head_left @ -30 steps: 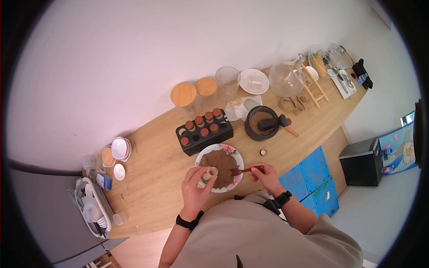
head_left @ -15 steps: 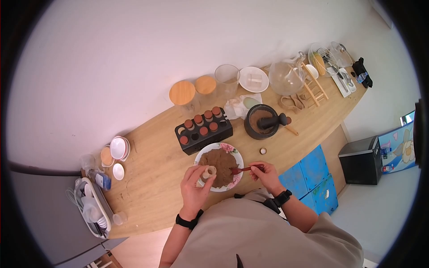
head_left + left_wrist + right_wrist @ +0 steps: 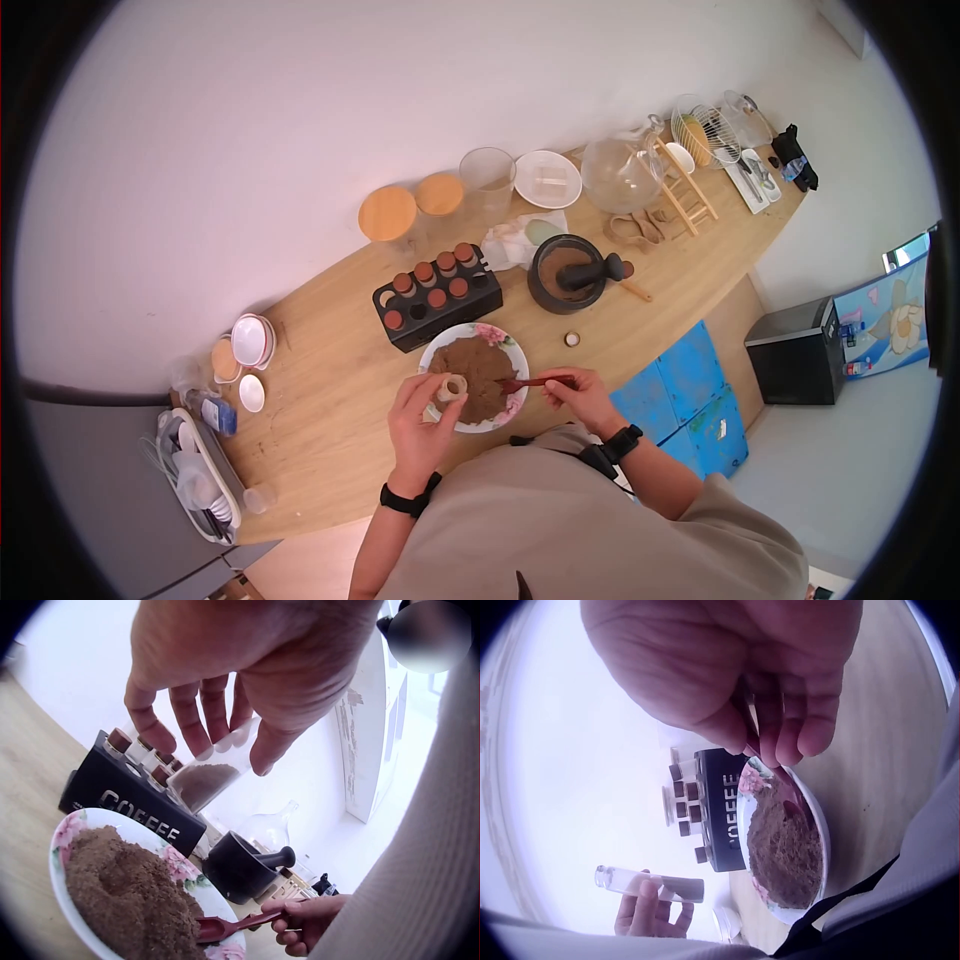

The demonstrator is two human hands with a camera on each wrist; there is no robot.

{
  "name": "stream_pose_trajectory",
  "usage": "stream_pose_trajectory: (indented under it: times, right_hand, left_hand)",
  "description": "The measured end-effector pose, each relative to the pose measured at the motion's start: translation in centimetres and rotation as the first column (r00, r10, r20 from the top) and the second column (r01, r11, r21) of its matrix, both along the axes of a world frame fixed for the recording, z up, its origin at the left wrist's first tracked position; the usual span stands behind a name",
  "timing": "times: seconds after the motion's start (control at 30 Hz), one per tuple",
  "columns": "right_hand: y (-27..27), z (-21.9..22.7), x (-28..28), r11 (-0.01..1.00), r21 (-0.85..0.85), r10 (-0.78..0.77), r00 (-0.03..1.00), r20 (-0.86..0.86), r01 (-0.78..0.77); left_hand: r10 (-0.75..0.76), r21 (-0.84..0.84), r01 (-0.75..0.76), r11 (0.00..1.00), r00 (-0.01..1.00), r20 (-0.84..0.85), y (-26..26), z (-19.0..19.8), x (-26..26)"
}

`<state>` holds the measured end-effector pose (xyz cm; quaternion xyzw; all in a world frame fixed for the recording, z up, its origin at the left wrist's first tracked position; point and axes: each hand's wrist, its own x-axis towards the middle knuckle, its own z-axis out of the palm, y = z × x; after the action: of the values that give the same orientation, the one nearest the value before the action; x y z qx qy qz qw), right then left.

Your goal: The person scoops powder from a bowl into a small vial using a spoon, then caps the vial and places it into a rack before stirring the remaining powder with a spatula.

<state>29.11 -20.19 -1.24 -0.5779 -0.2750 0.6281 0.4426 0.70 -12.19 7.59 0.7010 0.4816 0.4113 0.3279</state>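
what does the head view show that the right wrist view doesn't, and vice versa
Only the head view: the black mortar, pestle and round glass vessel. Only the right wrist view: the COFFEE lettering on the rack and how far powder fills the vial. Both share the rack, vial, bowl of brown powder, red scoop, left hand and right hand.

And it's a loose, plain taupe short-slv top out there, w/ a blk band on the L wrist, blk strap on the R, plus a boxy blk unit beside it!
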Motion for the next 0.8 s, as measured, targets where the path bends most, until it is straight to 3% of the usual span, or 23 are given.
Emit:
stream_pose_trajectory:
  times: [0.1, 0.33, 0.43, 0.5, 0.53, 0.57, 0.63, 0.67, 0.73, 0.8]
  right_hand:
    - [-0.1, 0.6, -0.1, 0.998, -0.053, -0.036, 0.995, -0.093, 0.031]
    - [-0.7, 0.5, -0.5, 0.994, -0.036, -0.104, 0.991, -0.084, 0.102]
    - [-2.0, -0.4, 1.0, 0.999, -0.045, -0.008, 0.999, -0.05, 0.006]
    - [-2.9, 1.4, 1.7, 0.912, -0.163, 0.404, 0.891, 0.206, -0.376]
    - [-3.1, 2.9, 1.4, 0.899, -0.052, 0.435, 0.876, 0.209, -0.435]
    - [-3.2, 4.6, 1.1, 0.899, -0.053, 0.435, 0.876, 0.208, -0.434]
    - [-1.8, 8.9, -0.3, 0.877, 0.085, 0.411, 0.83, 0.378, -0.473]
    - [-0.8, 10.3, -1.1, 0.882, 0.082, 0.402, 0.833, 0.379, -0.463]
    - [1.7, 12.3, -3.1, 0.887, 0.362, 0.141, 0.915, 0.378, -0.287]
    - [3.6, 13.5, -4.5, 0.833, 0.44, 0.125, 0.889, 0.44, -0.335]
  left_hand:
    - [0.007, -0.008, -0.007, 1.0, 1.0, -0.007, -0.1, 0.3, 0.0]
    - [0.005, -0.003, -0.005, 1.0, 1.0, 0.009, -0.3, -0.1, -0.2]
    - [0.002, 0.015, -0.001, 1.0, 1.0, -0.006, -0.3, -0.2, -0.3]
    - [-0.009, 0.016, 0.009, 1.0, 1.0, -0.012, -0.3, -0.2, -0.4]
    - [-0.006, 0.016, 0.007, 1.0, 1.0, -0.013, -0.3, -0.2, -0.3]
    - [-0.008, 0.014, 0.008, 1.0, 1.0, -0.014, -0.4, -0.1, -0.3]
    - [-0.024, 0.007, 0.024, 1.0, 1.0, -0.014, -0.6, -0.1, 0.0]
    - [-0.041, 0.005, 0.041, 0.999, 0.999, -0.02, -0.6, -0.2, 0.1]
    - [-0.063, 0.009, 0.063, 0.998, 0.998, -0.022, -0.5, -0.1, 0.5]
    - [-0.155, 0.005, 0.155, 0.988, 0.988, -0.013, -0.4, 0.4, 0.7]
